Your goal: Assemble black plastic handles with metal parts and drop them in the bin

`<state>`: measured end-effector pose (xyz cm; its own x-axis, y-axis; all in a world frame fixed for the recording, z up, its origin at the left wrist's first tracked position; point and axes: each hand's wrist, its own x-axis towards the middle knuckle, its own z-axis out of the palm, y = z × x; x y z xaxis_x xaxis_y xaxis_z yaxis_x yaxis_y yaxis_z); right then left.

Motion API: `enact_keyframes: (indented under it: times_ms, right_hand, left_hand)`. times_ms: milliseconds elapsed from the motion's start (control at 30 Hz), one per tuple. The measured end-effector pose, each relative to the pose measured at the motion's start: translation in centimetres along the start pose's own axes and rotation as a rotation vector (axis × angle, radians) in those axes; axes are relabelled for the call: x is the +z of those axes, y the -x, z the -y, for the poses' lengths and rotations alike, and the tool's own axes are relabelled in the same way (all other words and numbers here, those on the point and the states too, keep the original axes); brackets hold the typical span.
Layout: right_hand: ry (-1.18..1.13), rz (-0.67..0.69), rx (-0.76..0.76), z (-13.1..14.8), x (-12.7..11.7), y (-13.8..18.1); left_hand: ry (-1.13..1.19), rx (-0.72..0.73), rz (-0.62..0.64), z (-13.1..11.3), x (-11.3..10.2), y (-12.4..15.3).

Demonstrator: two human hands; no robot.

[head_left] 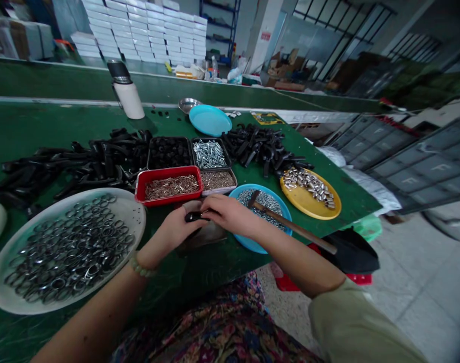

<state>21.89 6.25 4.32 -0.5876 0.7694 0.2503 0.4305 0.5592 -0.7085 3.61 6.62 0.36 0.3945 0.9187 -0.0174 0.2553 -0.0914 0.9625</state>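
Note:
Above a flat metal block (203,234) at the table's near edge, my left hand (174,227) is closed round a small black handle-like part (193,216). The fingers of my right hand (223,210) are pinched together at that part's right end; whatever they hold there is hidden. Just beyond both hands stands a red tray (138,187) of thin copper-coloured pins. Beside my right wrist, a blue plate (258,246) of small metal pieces has a wooden-handled hammer (296,228) lying across it. Left of my left hand is a large whitish tray (137,214) of metal rings.
Behind the red tray are trays of small black pieces (169,153), screws (209,154) and tiny rivets (217,180). Piles of black parts (256,146) flank them. A yellow plate (309,206) holds metal sleeves. Farther back are an empty blue plate (210,120) and a thermos (128,98).

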Motion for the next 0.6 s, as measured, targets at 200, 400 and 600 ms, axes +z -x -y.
enact_keyframes:
  times_ms: [200,400,600]
  right_hand:
    - [0.378,-0.504,0.749,-8.3,-7.9,-1.4]
    - [0.407,-0.703,1.095,-16.8,-13.0,-0.4]
    - [0.131,-0.791,1.190,-17.2,-14.7,-0.4]
  left_hand:
    - [0.309,-0.162,0.098,-1.2,-0.7,-0.7]
    - [0.088,-0.184,0.198,-1.6,-2.2,0.3]
    - [-0.558,0.182,0.055,-2.9,-2.9,0.6]
